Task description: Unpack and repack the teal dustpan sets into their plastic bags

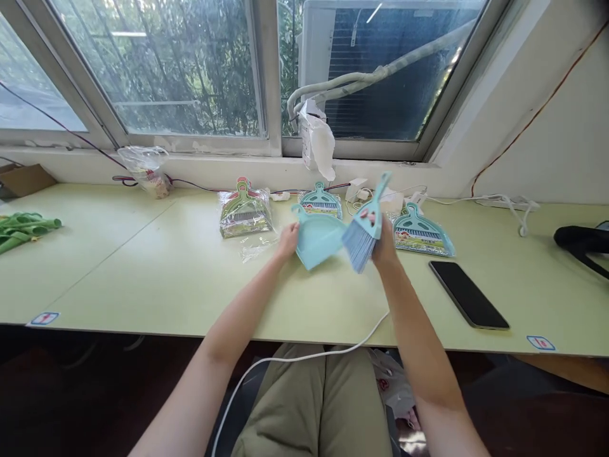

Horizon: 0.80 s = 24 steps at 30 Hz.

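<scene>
My left hand (288, 240) is closed on the left edge of a light blue dustpan (320, 238), held just above the table. In my right hand (383, 244) is a small matching hand brush (364, 238), its handle pointing up and its bluish bristles down. The bristles come close to the dustpan's right side; whether they touch I cannot tell. Behind them lies a packaged blue dustpan set (320, 202). Another packaged blue set (421, 233) sits to the right of my right hand. Left of the dustpan is a stack of green and red sets (245, 212) in clear wrap.
A black phone (469, 294) lies at the right, near a white cable (522, 222). Crumpled clear plastic (257, 246) is by my left hand. Green leafy stalks (28, 228) and a cardboard box (26, 181) are far left. A white cord (304, 359) crosses my lap.
</scene>
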Motion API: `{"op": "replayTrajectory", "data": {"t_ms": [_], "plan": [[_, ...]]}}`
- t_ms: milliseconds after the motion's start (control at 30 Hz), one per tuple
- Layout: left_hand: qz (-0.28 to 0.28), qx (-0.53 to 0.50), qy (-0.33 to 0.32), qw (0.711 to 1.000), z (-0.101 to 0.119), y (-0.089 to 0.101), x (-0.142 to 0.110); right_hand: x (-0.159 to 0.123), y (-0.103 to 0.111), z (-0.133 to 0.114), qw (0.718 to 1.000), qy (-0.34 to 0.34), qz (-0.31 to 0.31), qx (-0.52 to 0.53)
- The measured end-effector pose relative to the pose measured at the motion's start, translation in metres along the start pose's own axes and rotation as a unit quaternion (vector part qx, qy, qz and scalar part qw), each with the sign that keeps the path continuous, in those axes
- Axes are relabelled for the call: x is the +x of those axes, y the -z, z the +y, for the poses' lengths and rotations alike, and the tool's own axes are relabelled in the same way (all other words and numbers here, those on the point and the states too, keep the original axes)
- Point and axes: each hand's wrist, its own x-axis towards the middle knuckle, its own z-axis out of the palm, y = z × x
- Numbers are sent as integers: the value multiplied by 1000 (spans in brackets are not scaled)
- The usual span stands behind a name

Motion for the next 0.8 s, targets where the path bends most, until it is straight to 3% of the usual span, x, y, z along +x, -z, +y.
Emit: {"op": "replayTrajectory", "data": {"t_ms": [67,133,200,267,367,533,667,800], "plan": [[17,-17,4,1000,-3,12,8,12,25,-4,995,23,94,-2],[-7,-25,11,1000,-5,20,11,23,49,-1,988,-6,128,-86],[-64,-5,29,998,-8,22,10,29,66,9,965,-42,121,-230],[-120,40,38,991,-11,20,8,29,73,23,923,-87,75,-366],[-124,140,2,982,-14,18,3,24,64,42,878,-115,23,-464],[-41,344,-94,933,-11,15,-5,17,40,55,861,-99,10,-498],[-15,411,-116,904,-3,11,-12,15,38,56,881,-76,42,-466],[40,388,-120,913,8,12,-16,15,41,50,893,-63,91,-436]]}}
